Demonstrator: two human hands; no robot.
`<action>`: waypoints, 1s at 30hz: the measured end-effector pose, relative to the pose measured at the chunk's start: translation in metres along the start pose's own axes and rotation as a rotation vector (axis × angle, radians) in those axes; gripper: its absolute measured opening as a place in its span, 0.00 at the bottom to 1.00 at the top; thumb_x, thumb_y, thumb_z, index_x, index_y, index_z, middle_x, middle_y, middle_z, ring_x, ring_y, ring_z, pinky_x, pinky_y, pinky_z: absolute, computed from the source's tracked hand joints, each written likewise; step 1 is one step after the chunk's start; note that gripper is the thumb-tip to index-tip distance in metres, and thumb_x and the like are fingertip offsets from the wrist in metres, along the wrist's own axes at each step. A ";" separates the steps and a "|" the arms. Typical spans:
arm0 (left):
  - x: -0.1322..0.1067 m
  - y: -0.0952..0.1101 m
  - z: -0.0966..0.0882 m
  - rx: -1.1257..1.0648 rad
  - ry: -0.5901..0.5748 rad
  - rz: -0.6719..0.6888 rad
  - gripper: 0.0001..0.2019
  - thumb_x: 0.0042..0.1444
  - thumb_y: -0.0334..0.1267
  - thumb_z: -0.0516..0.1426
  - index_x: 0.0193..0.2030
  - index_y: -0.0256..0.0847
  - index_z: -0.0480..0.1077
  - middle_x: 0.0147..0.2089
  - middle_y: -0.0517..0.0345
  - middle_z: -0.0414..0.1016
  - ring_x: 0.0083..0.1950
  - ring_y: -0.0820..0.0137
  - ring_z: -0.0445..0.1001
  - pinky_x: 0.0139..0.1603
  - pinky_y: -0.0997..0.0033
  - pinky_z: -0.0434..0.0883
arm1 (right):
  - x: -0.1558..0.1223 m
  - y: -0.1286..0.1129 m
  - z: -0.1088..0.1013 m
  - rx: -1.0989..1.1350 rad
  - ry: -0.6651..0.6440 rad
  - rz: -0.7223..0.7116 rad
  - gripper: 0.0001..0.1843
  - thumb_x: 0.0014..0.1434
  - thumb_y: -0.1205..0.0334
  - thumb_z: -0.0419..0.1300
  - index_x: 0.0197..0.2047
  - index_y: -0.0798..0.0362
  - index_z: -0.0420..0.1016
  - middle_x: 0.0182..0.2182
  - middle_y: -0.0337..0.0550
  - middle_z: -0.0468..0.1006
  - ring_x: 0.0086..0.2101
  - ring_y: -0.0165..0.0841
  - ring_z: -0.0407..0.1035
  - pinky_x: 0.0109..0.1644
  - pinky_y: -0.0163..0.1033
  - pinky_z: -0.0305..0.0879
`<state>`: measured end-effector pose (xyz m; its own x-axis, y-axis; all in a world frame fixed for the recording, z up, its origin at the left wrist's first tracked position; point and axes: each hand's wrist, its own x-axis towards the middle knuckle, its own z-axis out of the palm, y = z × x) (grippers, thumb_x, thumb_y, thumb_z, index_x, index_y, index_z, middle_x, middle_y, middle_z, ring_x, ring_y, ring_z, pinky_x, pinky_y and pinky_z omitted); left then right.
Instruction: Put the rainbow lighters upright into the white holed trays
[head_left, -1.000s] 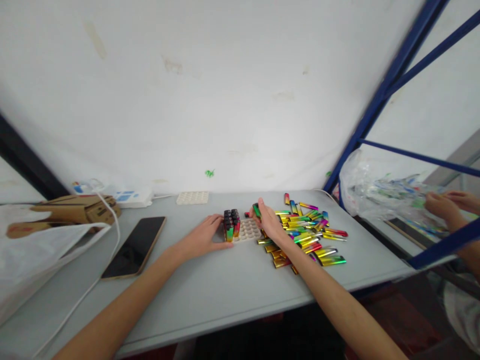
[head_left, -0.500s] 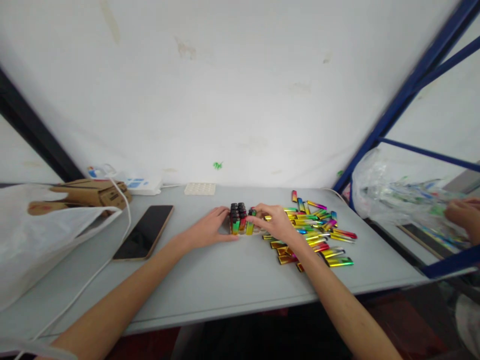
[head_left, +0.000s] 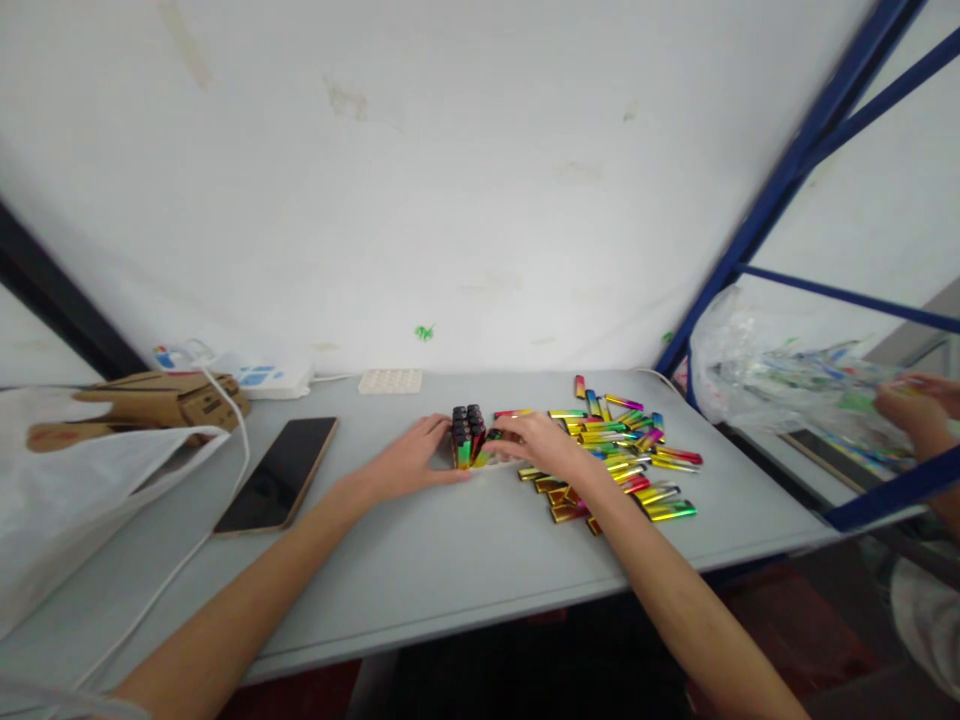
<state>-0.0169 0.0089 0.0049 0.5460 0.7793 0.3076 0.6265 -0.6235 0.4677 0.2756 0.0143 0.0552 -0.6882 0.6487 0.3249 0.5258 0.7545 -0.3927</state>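
Observation:
A block of several upright lighters [head_left: 466,438] with black caps stands in a pale tray that my hands mostly hide. My left hand [head_left: 409,464] lies on the grey table [head_left: 450,570], fingers stretched against the block's left side. My right hand [head_left: 534,444] reaches in from the right, its fingertips pinched on a lighter just right of the block. A loose pile of shiny rainbow-coloured lighters [head_left: 619,455] lies behind and to the right of my right wrist.
A spare empty tray [head_left: 390,381] sits by the wall. At the left are a black phone [head_left: 277,473], a white power strip [head_left: 255,376], a cardboard box [head_left: 154,400] and a white bag [head_left: 75,490]. Behind a blue frame [head_left: 750,230], another person's hands [head_left: 911,405] handle a clear bag [head_left: 780,380].
My right hand carried a lighter from above the tray down to the block's right side. The left hand stayed against the block. The camera shifted slightly.

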 end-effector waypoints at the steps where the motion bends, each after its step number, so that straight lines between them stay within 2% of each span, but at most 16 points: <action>1: 0.000 0.000 0.000 -0.003 0.000 0.003 0.39 0.63 0.74 0.67 0.66 0.43 0.77 0.69 0.38 0.81 0.71 0.40 0.79 0.76 0.41 0.75 | 0.001 -0.001 0.002 -0.009 -0.007 0.014 0.17 0.77 0.47 0.71 0.42 0.51 0.84 0.33 0.42 0.84 0.32 0.34 0.75 0.38 0.35 0.59; 3: 0.001 0.000 -0.001 -0.002 -0.002 0.001 0.38 0.63 0.73 0.68 0.65 0.43 0.78 0.67 0.38 0.81 0.69 0.40 0.79 0.75 0.41 0.76 | 0.004 -0.005 0.006 -0.045 -0.004 0.063 0.20 0.76 0.43 0.70 0.41 0.51 0.85 0.30 0.41 0.82 0.30 0.34 0.72 0.36 0.36 0.56; 5: 0.001 0.000 -0.001 0.009 -0.002 -0.007 0.40 0.63 0.74 0.67 0.65 0.42 0.78 0.66 0.37 0.81 0.69 0.40 0.80 0.75 0.40 0.76 | 0.006 -0.009 0.011 -0.093 -0.006 0.111 0.25 0.75 0.39 0.71 0.37 0.52 0.84 0.26 0.41 0.79 0.28 0.33 0.68 0.35 0.37 0.52; 9: 0.002 -0.001 -0.002 0.027 -0.009 -0.021 0.43 0.62 0.77 0.66 0.66 0.40 0.77 0.67 0.36 0.81 0.69 0.39 0.80 0.75 0.39 0.76 | 0.004 -0.006 0.009 -0.030 -0.066 0.078 0.30 0.75 0.36 0.69 0.31 0.53 0.81 0.24 0.39 0.77 0.26 0.31 0.64 0.34 0.38 0.51; 11: 0.002 -0.001 -0.002 0.033 -0.011 -0.029 0.44 0.61 0.78 0.65 0.66 0.40 0.77 0.67 0.35 0.81 0.69 0.38 0.80 0.75 0.39 0.76 | -0.001 0.002 0.000 0.021 -0.018 0.074 0.30 0.79 0.38 0.65 0.32 0.53 0.81 0.25 0.38 0.78 0.27 0.30 0.65 0.35 0.37 0.53; 14: 0.002 0.000 -0.002 0.033 -0.008 -0.035 0.44 0.60 0.79 0.65 0.65 0.41 0.78 0.68 0.34 0.81 0.69 0.38 0.80 0.76 0.39 0.76 | -0.010 0.022 -0.020 0.007 0.148 0.146 0.31 0.83 0.41 0.59 0.33 0.52 0.81 0.25 0.38 0.77 0.28 0.31 0.66 0.37 0.38 0.55; 18: 0.001 0.002 -0.003 0.029 0.007 -0.042 0.43 0.59 0.79 0.65 0.64 0.42 0.79 0.68 0.36 0.82 0.68 0.38 0.81 0.75 0.39 0.77 | -0.027 0.041 -0.045 0.010 0.241 0.243 0.26 0.82 0.42 0.59 0.39 0.51 0.83 0.25 0.37 0.78 0.27 0.33 0.70 0.39 0.38 0.62; 21: 0.001 0.002 -0.002 0.029 0.006 -0.048 0.44 0.60 0.80 0.64 0.65 0.41 0.78 0.69 0.35 0.81 0.69 0.38 0.80 0.76 0.39 0.77 | -0.050 0.037 -0.057 0.048 0.237 0.238 0.21 0.81 0.44 0.61 0.44 0.50 0.85 0.34 0.43 0.86 0.34 0.37 0.79 0.46 0.40 0.73; 24: 0.001 0.002 -0.001 0.030 0.004 -0.048 0.45 0.60 0.80 0.64 0.65 0.41 0.78 0.69 0.35 0.81 0.70 0.38 0.80 0.77 0.39 0.76 | -0.086 0.018 -0.062 0.022 0.200 0.153 0.14 0.80 0.48 0.65 0.52 0.48 0.86 0.50 0.49 0.88 0.51 0.43 0.83 0.61 0.48 0.78; 27: 0.001 0.001 0.000 0.027 0.007 -0.039 0.42 0.61 0.79 0.64 0.64 0.43 0.78 0.68 0.37 0.81 0.69 0.39 0.80 0.76 0.40 0.76 | -0.130 -0.004 -0.053 -0.081 0.229 0.130 0.15 0.78 0.50 0.67 0.63 0.44 0.83 0.65 0.53 0.82 0.67 0.48 0.77 0.75 0.56 0.74; 30: 0.001 0.000 0.001 0.021 0.004 -0.030 0.42 0.62 0.78 0.64 0.66 0.43 0.77 0.68 0.39 0.81 0.69 0.40 0.80 0.76 0.41 0.76 | -0.168 -0.018 -0.030 -0.193 0.231 0.186 0.24 0.80 0.52 0.64 0.75 0.40 0.76 0.76 0.54 0.73 0.77 0.50 0.67 0.80 0.61 0.70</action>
<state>-0.0161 0.0094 0.0046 0.5245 0.7979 0.2971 0.6542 -0.6010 0.4592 0.3964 -0.1059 0.0332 -0.4520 0.7653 0.4582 0.7316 0.6120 -0.3005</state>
